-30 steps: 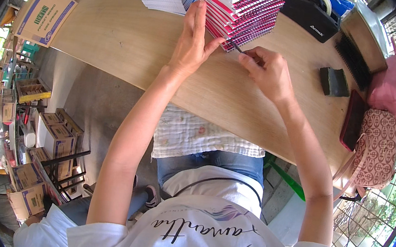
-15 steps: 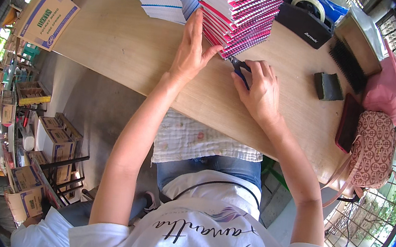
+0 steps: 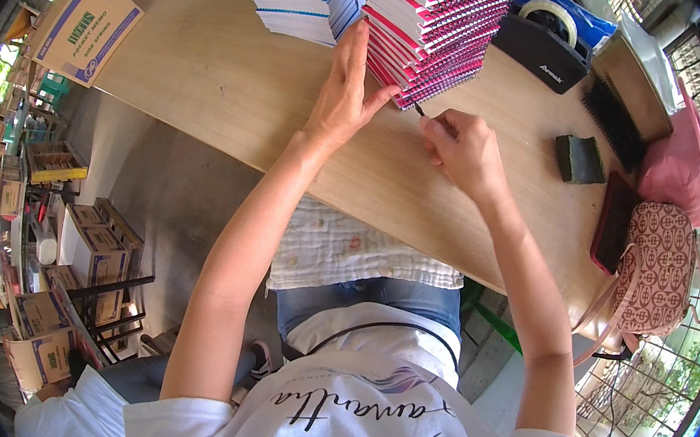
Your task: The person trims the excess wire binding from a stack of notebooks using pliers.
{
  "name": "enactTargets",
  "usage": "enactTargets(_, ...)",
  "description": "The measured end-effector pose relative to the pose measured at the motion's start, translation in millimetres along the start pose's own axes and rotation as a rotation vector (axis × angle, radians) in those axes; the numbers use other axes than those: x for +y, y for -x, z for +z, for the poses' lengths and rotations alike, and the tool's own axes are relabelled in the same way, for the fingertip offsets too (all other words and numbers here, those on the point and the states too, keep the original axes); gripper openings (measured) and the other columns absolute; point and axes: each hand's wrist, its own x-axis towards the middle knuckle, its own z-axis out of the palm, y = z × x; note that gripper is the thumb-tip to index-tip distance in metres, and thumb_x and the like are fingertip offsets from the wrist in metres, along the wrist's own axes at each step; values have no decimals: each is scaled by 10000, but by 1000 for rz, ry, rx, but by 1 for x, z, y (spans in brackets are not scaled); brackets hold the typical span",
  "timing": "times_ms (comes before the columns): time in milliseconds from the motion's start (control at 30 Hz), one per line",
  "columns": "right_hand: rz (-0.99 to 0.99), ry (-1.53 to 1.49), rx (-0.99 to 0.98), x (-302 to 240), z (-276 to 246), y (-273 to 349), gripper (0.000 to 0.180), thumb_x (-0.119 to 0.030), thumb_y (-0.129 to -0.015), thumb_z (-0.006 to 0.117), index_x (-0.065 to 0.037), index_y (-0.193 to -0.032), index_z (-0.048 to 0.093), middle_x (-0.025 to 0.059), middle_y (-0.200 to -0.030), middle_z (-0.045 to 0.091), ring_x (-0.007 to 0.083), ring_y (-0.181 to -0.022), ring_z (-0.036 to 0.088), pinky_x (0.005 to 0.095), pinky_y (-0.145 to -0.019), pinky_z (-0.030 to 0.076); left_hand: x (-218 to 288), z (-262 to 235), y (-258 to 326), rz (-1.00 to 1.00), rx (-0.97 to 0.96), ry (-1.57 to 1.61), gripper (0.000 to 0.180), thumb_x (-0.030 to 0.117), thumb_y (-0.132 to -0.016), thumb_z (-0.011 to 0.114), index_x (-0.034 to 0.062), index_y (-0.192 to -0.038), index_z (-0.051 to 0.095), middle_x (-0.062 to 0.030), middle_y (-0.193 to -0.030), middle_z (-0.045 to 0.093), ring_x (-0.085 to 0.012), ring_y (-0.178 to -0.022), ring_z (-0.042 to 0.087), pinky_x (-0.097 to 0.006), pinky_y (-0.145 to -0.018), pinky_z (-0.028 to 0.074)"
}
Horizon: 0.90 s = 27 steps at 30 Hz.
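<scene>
A tall stack of spiral-bound notebooks [image 3: 426, 42], white pages with red covers, stands at the far middle of the table. My left hand [image 3: 339, 101] lies against its left side, fingers stretched out and thumb at the lower front corner. By that same corner, my right hand [image 3: 470, 153] is closed around a small pair of dark-handled pliers [image 3: 419, 110]. Only the dark tip shows, at the bottom of the spiral bindings; my fingers hide the handles. Just left of the stack sits a pile of blue-covered notebooks [image 3: 301, 1].
A black tape dispenser [image 3: 541, 55] stands right of the stack. Farther right are a dark block [image 3: 579, 160], a black brush [image 3: 611, 123], a dark red phone-like case [image 3: 613, 218] and a patterned bag [image 3: 660, 267]. A cardboard box [image 3: 87, 29] sits at the table's left edge.
My right hand has closed: the pliers' handles, spread apart before, are now squeezed together inside my fist. My left hand stays against the stack.
</scene>
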Motion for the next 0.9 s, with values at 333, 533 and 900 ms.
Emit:
enactTargets(333,-358,354,337,21,17,17,342,-237,-779,742,-16,-1011,620,137,-947,628,327,-910,604,464,-771,470,0,-1,-3,8,14,13,1006,322,-838,719,26,-1516,38,-300,-1488,219,-466,-1356,300,-500,-1062,399)
enactTargets(533,-467,495,399,20,28,18,360,-216,-774,748,-26,-1045,607,122,-993,620,322,-948,585,450,-796,451,0,-3,-3,-18,4,38,1029,340,-826,732,25,-1515,37,-304,-1488,214,-468,-1364,282,-505,-1069,390)
enactTargets(900,-508,467,461,22,27,9,295,-209,-780,731,-34,-974,594,118,-941,612,327,-879,592,464,-740,458,5,-4,-3,48,-20,-51,1057,270,-783,769,65,-1522,40,-304,-1485,187,-496,-1360,272,-507,-1051,418)
